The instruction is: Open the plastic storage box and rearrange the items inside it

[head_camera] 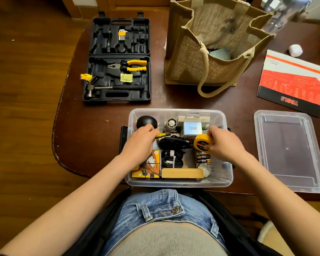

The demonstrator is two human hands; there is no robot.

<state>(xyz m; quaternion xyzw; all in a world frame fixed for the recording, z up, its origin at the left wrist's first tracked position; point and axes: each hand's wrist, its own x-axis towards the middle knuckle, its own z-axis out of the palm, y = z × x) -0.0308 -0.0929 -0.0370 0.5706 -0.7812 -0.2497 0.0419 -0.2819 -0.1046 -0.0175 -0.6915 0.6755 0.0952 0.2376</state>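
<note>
On my bench, far left, a black tool case lies open. It holds yellow-handled pliers, a hammer and a set of hex keys. To its right stands a jute bag, one handle drooping onto the bench. Further right lies a red and black booklet marked TOOLS, with a small white object beyond it. I'm wearing jeans, and wooden floor shows to my left.

Can't really tell what the left hand is pinching, its fingers cover most of a small yellow-and-black thing. The shiny object top right is just a blur running off the edge. Inside the jute bag there's something pale I can't make out.
</note>
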